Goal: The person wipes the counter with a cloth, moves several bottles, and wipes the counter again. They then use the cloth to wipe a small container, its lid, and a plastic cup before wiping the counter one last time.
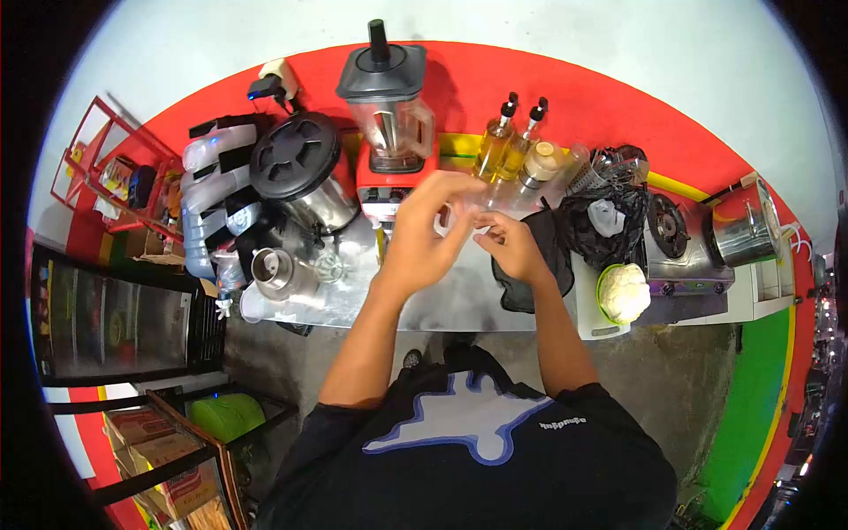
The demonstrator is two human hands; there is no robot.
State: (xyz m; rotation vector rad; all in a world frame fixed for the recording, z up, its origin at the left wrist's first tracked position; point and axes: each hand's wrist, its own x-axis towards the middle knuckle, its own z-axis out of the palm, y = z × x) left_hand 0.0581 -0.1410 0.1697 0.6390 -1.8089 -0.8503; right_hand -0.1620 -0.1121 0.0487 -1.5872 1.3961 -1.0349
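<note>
Both hands are raised over the metal counter in front of the blender (382,159). My left hand (426,231) has its fingers curved toward the right, and a gap shows between thumb and fingers. Close beside it, my right hand (514,251) has thumb and fingertips drawn together near the left fingertips. A faint pale blur lies between the hands; what it is, I cannot make out. Behind the right hand lies a black cloth-like item (541,265). Oil bottles with pump tops (495,148) stand beyond the hands.
On the left are a lidded steel container (305,168), a steel cup (276,269) and a glass (329,265). Rightward are a black plastic bag (587,225), a cauliflower (625,293) in a green bowl, a stove (685,252) and a steel pot (746,225). The counter's front edge (442,329) is near my body.
</note>
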